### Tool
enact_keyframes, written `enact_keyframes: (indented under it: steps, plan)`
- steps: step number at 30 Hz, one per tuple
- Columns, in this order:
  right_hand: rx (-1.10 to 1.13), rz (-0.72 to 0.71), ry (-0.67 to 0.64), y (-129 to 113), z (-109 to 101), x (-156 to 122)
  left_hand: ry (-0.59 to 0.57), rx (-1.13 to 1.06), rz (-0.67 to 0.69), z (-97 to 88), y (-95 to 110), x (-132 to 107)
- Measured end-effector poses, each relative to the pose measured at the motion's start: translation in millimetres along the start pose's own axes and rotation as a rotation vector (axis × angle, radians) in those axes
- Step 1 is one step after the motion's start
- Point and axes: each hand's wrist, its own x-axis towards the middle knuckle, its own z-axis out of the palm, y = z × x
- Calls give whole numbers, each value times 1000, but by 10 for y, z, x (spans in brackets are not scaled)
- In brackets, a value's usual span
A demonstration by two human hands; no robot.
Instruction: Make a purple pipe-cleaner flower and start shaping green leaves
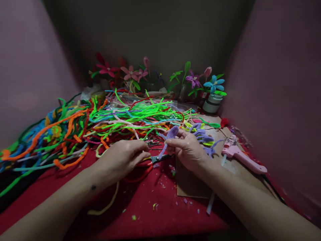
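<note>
My right hand pinches a purple pipe-cleaner petal between thumb and fingers; its stem end points down over the scissors. Left of it, my left hand has its fingers bent together near the scissors' handle. What its fingertips hold, if anything, is hidden. Beneath both hands lie red-handled scissors, partly covered. A pale yellow pipe cleaner emerges from under my left forearm. More purple looped petals lie just behind my right hand.
A large heap of coloured pipe cleaners spreads behind and left. On the right, a pink glue gun rests over cardboard. Pipe-cleaner flowers stand at the back, one in a pale jar. Clippings dot the red cloth.
</note>
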Motion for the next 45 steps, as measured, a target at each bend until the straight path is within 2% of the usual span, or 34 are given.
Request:
enact_keyframes:
  steps: [3, 6, 9, 13, 17, 20, 26, 31, 36, 45]
  plan:
    - [-82, 45, -80, 16, 48, -49, 34, -520, -65, 32, 134, -2]
    - [-159, 121, -129, 23, 85, -92, 65, -724, -111, 105, 223, 8]
    - [-210, 180, -175, 28, 93, -114, 104, -690, -134, 161, 236, 21]
    - [-242, 180, -192, 19, 84, -121, 87, -655, -150, 178, 211, 33]
    - [-324, 110, -85, -5, 78, -122, 75, -656, -164, 170, 200, 37]
    - [-375, 44, -7, -12, 79, -122, 39, -768, -222, 170, 181, 41]
    - [-383, -70, 83, -17, 114, -134, -130, -964, -286, 242, 179, 46]
    - [-391, -37, 50, -14, 111, -144, -85, -1015, -332, 277, 270, 48]
    - [-424, -58, 65, -4, 90, -140, -101, -1024, -384, 224, 312, 47]
    - [-524, 36, -55, -30, 103, -121, -114, -994, -359, 233, 189, 51]
